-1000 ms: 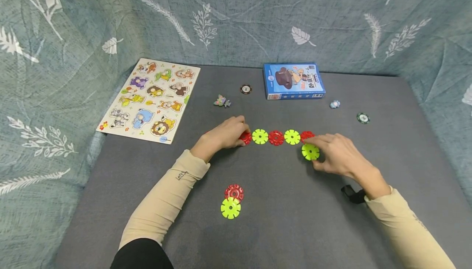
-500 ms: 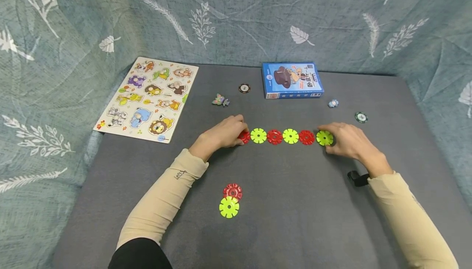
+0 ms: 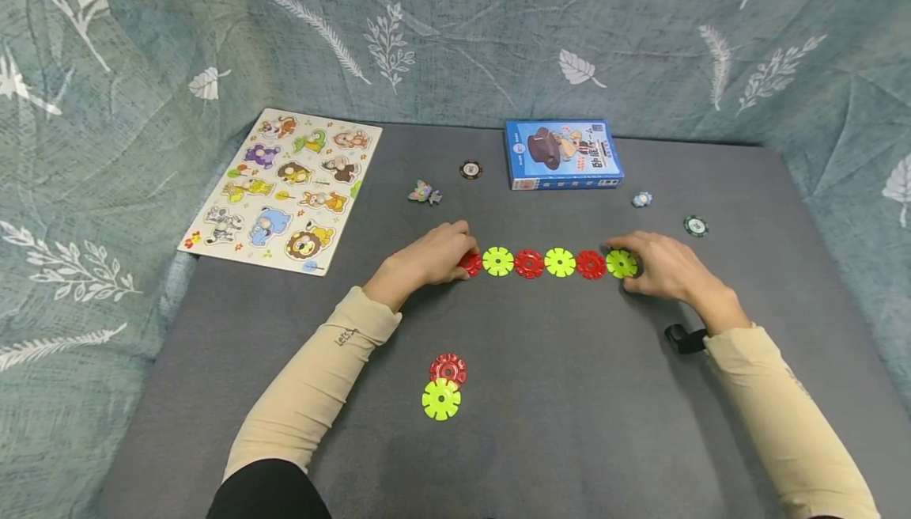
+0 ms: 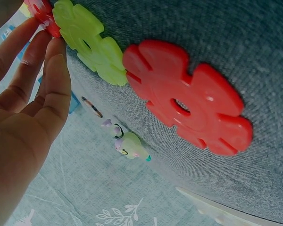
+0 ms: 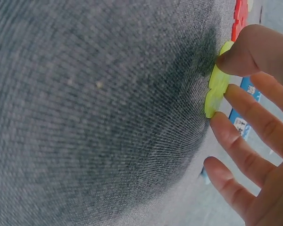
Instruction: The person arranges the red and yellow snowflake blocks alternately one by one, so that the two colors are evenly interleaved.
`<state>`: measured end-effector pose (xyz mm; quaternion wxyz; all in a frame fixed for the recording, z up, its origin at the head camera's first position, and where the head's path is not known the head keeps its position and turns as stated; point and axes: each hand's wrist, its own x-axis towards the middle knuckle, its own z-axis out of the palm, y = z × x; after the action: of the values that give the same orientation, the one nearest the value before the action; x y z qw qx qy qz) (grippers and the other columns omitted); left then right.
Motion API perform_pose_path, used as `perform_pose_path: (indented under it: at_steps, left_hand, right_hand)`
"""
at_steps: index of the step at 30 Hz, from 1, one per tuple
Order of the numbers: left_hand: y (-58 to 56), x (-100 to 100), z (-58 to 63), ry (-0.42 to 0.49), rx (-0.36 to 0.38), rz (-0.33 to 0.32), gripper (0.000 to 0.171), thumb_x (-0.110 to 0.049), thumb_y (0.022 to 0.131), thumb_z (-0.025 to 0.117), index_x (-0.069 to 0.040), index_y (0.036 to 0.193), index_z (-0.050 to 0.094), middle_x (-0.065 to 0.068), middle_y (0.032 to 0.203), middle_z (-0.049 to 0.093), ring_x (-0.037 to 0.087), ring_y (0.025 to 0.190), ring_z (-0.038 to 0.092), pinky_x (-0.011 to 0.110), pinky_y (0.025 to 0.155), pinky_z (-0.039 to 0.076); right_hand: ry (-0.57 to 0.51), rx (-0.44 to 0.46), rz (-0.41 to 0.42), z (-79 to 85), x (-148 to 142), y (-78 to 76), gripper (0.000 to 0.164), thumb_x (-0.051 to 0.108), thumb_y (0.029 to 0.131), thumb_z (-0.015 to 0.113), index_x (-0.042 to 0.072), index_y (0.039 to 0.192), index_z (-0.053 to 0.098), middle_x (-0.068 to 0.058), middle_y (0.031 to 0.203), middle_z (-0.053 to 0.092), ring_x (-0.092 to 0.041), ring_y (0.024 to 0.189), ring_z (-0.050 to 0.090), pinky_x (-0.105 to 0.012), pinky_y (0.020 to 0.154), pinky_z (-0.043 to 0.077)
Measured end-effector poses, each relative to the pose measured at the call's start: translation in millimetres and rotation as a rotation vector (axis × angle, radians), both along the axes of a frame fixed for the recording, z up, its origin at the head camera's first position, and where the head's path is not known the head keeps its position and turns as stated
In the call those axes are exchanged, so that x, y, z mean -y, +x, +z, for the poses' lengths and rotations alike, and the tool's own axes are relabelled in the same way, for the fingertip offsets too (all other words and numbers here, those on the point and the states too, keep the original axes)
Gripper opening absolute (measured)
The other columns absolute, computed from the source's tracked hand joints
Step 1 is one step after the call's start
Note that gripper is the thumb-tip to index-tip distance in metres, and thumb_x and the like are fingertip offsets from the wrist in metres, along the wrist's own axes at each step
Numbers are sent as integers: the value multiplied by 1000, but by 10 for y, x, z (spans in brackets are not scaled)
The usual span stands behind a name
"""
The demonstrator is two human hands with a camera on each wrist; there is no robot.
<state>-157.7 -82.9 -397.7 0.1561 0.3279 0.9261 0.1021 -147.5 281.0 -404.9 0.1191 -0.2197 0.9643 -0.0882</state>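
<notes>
Holding a red disc (image 3: 471,266) between thumb and fingers of the left hand (image 3: 431,256), mid-frame in the head view, and partly covering it. Pinching a green disc (image 3: 622,264) with the right hand (image 3: 662,267), right of centre: thumb on the lower edge, fingers at the upper, little finger off it in the right wrist view.

Lined up between the hands, flat on the grey table (image 3: 541,392), from left to right: a second green disc (image 3: 498,261), a second red disc (image 3: 529,263), a third green disc (image 3: 560,262), a third red disc (image 3: 591,265). Perhaps touching at the right end, perhaps only just beside each other; seen too steeply to tell.

Running past the left hand in the left wrist view: a fourth green disc (image 4: 87,46), then a fourth red disc (image 4: 160,84). Lying at lower centre of the head view: a fifth green disc (image 3: 441,399), overlapping a fifth red disc (image 3: 449,366).

At upper left, an animal board (image 3: 277,191). At upper centre, a butterfly figure (image 3: 425,193) and a dark chip (image 3: 470,169). Right of these, a blue box (image 3: 565,155), a small blue figure (image 3: 642,199) and a green-edged chip (image 3: 696,225). Hanging behind, leaf-printed cloth (image 3: 455,36).
</notes>
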Motion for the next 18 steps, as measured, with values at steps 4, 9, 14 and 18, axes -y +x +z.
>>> perform_pose_path:
  at_steps: [4,9,14,18]
  left_hand:
    - [-2,1,2,2,0,-5,34,-21,86,73,-5,116,68,13,108,58,29,97,56,40,90,47]
    - [-6,2,-8,3,-9,-11,34,-21,86,73,-5,116,68,13,108,58,29,98,56,41,92,46]
    - [-6,4,-13,4,-8,-7,34,-21,86,73,-5,116,67,13,108,58,28,97,56,40,91,46]
    - [-10,4,-16,3,-2,-1,34,-21,86,73,-5,116,67,12,108,58,28,98,56,40,91,46]
  right_hand:
    - [-9,-9,7,1,2,4,62,15,75,75,9,134,56,-19,133,58,-39,120,55,-57,93,45]
    - [-9,-22,23,19,4,5,60,16,76,74,11,134,57,-18,133,59,-39,120,55,-57,93,45]
    - [-21,-86,61,55,48,27,55,17,76,75,10,129,61,-17,128,61,-39,117,57,-57,93,45]
    - [-42,-154,117,84,165,77,48,18,76,76,10,123,65,-14,123,65,-35,112,59,-55,92,45]
